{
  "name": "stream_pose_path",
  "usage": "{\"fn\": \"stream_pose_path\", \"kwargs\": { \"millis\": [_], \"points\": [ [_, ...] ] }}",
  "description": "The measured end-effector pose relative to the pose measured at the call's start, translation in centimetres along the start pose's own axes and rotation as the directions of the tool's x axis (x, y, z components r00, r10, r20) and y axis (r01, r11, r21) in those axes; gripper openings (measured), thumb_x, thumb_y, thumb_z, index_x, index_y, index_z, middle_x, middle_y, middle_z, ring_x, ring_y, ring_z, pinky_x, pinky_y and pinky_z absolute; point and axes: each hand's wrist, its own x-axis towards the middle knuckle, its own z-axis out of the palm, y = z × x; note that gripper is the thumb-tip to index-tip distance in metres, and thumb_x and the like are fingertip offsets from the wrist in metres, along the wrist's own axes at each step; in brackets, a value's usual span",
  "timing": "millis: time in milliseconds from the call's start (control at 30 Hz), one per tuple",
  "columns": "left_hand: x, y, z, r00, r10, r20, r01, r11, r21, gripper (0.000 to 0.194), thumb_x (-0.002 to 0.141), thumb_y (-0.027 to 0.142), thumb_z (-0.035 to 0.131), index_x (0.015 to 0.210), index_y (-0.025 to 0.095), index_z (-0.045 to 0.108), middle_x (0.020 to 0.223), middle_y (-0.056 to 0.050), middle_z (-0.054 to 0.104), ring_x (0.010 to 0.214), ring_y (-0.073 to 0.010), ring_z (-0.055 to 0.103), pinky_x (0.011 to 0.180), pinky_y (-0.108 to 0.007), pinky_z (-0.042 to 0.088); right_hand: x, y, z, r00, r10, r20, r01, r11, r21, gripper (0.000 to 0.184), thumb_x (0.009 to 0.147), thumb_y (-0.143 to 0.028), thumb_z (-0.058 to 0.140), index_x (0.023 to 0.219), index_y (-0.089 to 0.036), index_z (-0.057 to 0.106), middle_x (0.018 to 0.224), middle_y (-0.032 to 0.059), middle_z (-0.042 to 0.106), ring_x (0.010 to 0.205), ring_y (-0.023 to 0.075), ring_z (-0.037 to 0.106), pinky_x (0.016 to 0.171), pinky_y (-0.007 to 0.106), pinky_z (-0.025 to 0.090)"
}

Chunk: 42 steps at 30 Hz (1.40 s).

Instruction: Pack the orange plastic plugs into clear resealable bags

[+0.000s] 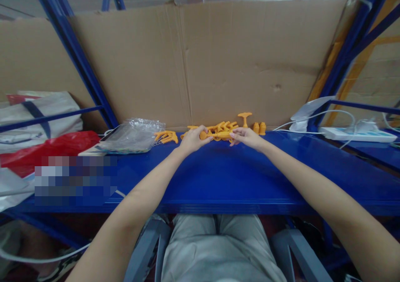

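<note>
Lap: Pale trousers [193,248], softly creased cloth, sit nearest the head camera I watch from afar, between smooth grey chair arms [156,236].
Table: The glossy blue table [225,178] runs straight across my view, its front edge just beyond the lap.
Left hand: I have the left hand [192,141] at the far side of the table, its grip closed around a rounded end.
Right hand: I have the right hand [249,138] opposite, its grip pinching the other end with the fingertips.
Orange piece: The orange piece [221,136] lies between both grips, right of the left one and left of the right one, its long axis crosswise; neither hand is clearly nearer. It looks like smooth plastic; whether it is one part or several joined, I cannot tell.
Beside the left hand: A branching orange part [168,137] rests near a crinkled clear plastic bag [137,128].
Behind the hands: Jagged orange parts [223,126] lie heaped, near an upright T-shaped part [245,117] and two stubby, rounded parts [259,128].
Backdrop: Matte brown cardboard [250,57], creased vertically, rises beyond.
</note>
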Motion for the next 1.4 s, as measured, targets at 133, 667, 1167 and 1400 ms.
{"fn": "stream_pose_path", "kwargs": {
  "millis": [133, 667, 1167, 1400],
  "points": [
    [0.1, 0.0, -0.2, 0.999, -0.040, 0.026, 0.041, 0.999, -0.036, 0.026, 0.078, 0.045, 0.064, 0.085, 0.020, 0.056, 0.062, 0.004, 0.058, 0.060, -0.0136, 0.055, 0.056, -0.023, 0.033, 0.0, 0.6, 0.7, 0.992, -0.116, -0.044, 0.113, 0.992, -0.060, 0.050, 0.081, -0.045, 0.062, 0.122, -0.017, 0.050, 0.088, 0.0060, 0.068, 0.062, 0.0156, 0.067, 0.064, 0.033, 0.057],
    [-0.2, 0.4, -0.1, 0.999, 0.016, -0.042, -0.014, 0.999, 0.038, 0.028, 0.078, 0.046, 0.064, 0.091, 0.022, 0.059, 0.069, 0.001, 0.063, 0.069, -0.0167, 0.060, 0.058, -0.023, 0.035, -0.6, -1.2, 0.6, 1.000, 0.009, -0.004, -0.009, 0.998, 0.054, 0.055, 0.072, -0.070, 0.060, 0.081, -0.016, 0.056, 0.069, 0.0070, 0.070, 0.046, 0.0150, 0.063, 0.047, 0.026, 0.050],
    [-0.3, 0.8, -0.5, 0.999, 0.025, -0.030, -0.021, 0.993, 0.115, 0.029, 0.079, 0.047, 0.064, 0.092, 0.021, 0.059, 0.073, -0.002, 0.067, 0.072, -0.0194, 0.063, 0.058, -0.024, 0.037, -0.2, -0.4, 0.8, 0.997, 0.066, -0.045, -0.062, 0.995, 0.081, 0.042, 0.085, -0.044, 0.060, 0.118, -0.018, 0.055, 0.097, 0.0084, 0.070, 0.060, 0.0128, 0.068, 0.049, 0.022, 0.049],
    [-0.3, 0.9, -0.6, 0.998, 0.035, -0.045, -0.029, 0.992, 0.126, 0.028, 0.080, 0.046, 0.063, 0.091, 0.021, 0.060, 0.073, -0.001, 0.067, 0.073, -0.0192, 0.064, 0.058, -0.023, 0.037, -0.2, -0.6, 0.8, 0.996, 0.046, -0.075, -0.040, 0.996, 0.078, 0.040, 0.080, -0.043, 0.066, 0.107, -0.015, 0.059, 0.071, 0.0026, 0.067, 0.052, 0.0130, 0.063, 0.053, 0.026, 0.051]
  ]
}}
